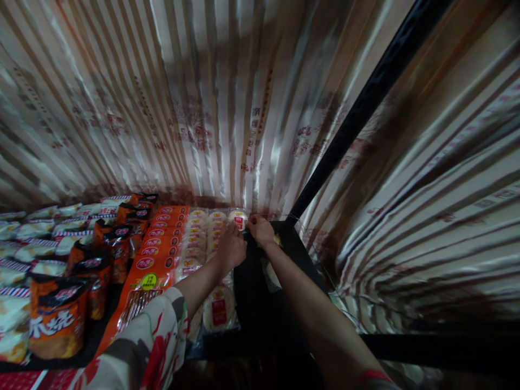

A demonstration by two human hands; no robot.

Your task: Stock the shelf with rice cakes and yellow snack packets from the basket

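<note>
At the back of the black shelf (252,319), my left hand (231,249) has its fingers closed on the lower edge of a clear packet (239,219) with a round pale cake and a red label. My right hand (262,230) pinches at the right side of the same packet. Rows of similar round packets (219,310) lie under and beside my left forearm. Below my right wrist, another pale packet (272,273) lies on the shelf, partly hidden by my arm.
Left of the round packets are overlapping orange packs (156,246), then orange and black snack bags (57,319) and white snack bags (46,244). A black post (345,130) rises slanting at the shelf's back right corner. Pleated, printed cloth (227,108) hangs behind.
</note>
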